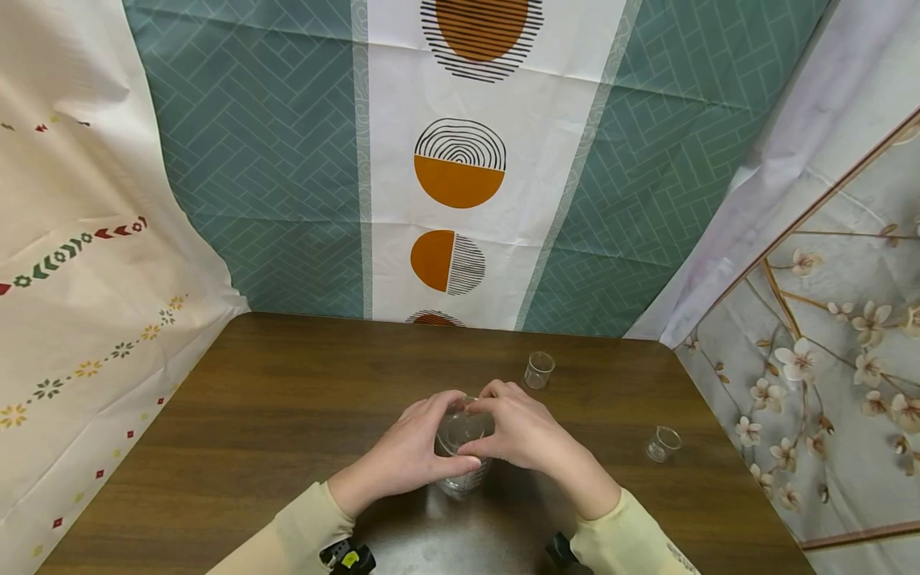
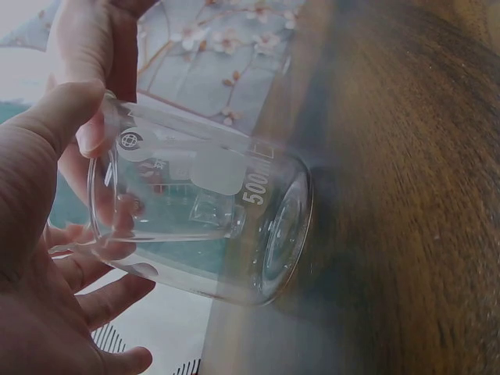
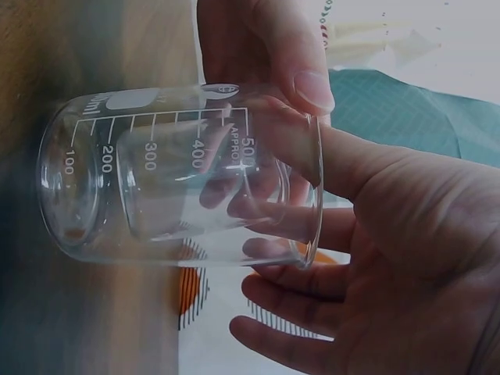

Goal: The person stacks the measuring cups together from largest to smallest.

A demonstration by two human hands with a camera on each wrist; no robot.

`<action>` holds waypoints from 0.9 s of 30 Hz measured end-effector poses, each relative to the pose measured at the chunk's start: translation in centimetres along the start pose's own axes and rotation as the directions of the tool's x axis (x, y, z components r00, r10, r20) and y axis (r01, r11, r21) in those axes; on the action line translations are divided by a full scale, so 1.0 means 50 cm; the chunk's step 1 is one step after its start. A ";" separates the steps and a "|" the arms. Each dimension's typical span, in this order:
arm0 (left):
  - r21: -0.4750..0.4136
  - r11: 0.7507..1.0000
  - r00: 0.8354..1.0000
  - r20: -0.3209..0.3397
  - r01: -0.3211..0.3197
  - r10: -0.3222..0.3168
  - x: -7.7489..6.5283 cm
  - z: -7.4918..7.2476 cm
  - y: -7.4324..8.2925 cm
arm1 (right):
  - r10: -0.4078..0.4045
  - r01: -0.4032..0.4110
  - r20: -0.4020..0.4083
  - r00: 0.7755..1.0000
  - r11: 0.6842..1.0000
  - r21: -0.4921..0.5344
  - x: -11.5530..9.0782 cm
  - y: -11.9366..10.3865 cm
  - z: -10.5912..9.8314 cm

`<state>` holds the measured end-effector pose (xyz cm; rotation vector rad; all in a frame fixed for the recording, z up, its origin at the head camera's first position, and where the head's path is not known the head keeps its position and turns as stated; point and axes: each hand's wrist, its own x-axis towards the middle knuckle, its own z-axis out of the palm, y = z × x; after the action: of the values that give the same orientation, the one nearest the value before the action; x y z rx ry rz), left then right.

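Gripping lg. beaker (image 2: 223, 195) nr rim, L hand (image 1: 404, 457) & R hand (image 1: 530, 431) part-curled; uneven squeeze might tip it.

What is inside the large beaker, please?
Inside the large beaker, a smaller glass vessel shows, its bottom above the larger base. In the head view, the left hand and right hand partly cover the top.

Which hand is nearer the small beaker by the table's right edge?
Right. The right hand is at the large beaker, left of the small beaker; the left hand is on the large beaker's other side, farther left.
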<state>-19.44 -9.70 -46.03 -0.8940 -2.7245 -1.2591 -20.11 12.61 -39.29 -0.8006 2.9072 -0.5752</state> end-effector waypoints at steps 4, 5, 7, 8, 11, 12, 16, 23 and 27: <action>0.000 1.000 1.000 -0.001 -0.002 0.002 -0.001 0.001 0.001 | 0.001 -0.001 0.025 1.000 1.000 0.003 0.003 0.001 0.000; 0.001 1.000 1.000 -0.002 -0.004 0.004 -0.001 0.001 0.001 | 0.000 0.000 0.029 1.000 1.000 0.003 0.003 0.001 0.000; 0.002 1.000 1.000 -0.002 -0.004 0.004 -0.001 0.001 0.002 | 0.000 0.000 0.035 0.999 1.000 0.000 0.005 0.002 0.000; 0.003 1.000 1.000 -0.003 -0.006 0.006 -0.001 0.001 0.002 | 0.000 0.000 0.038 0.999 1.000 0.000 0.006 0.002 0.000; 0.008 1.000 1.000 -0.006 -0.009 0.009 -0.001 0.001 0.001 | 0.005 -0.005 0.046 0.999 1.000 -0.002 0.009 0.003 0.001; 0.009 1.000 1.000 -0.006 -0.009 0.009 -0.001 0.001 0.001 | 0.007 -0.007 0.049 0.999 1.000 -0.002 0.010 0.003 0.001; 0.008 1.000 1.000 -0.008 -0.011 0.011 -0.001 0.001 0.000 | 0.013 -0.013 0.058 0.998 1.000 -0.011 0.013 0.003 0.003; 0.004 1.000 1.000 -0.007 -0.015 0.015 -0.001 0.001 0.000 | 0.032 -0.030 0.061 0.998 0.999 -0.018 0.015 0.000 0.005; 0.001 1.000 1.000 -0.004 -0.014 0.014 -0.001 0.002 -0.001 | 0.037 -0.036 0.064 0.997 0.999 -0.017 0.015 -0.002 0.005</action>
<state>-19.40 -9.69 -46.16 -0.9073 -2.7109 -1.2559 -20.66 12.10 -39.45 -0.7510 2.8650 -0.5138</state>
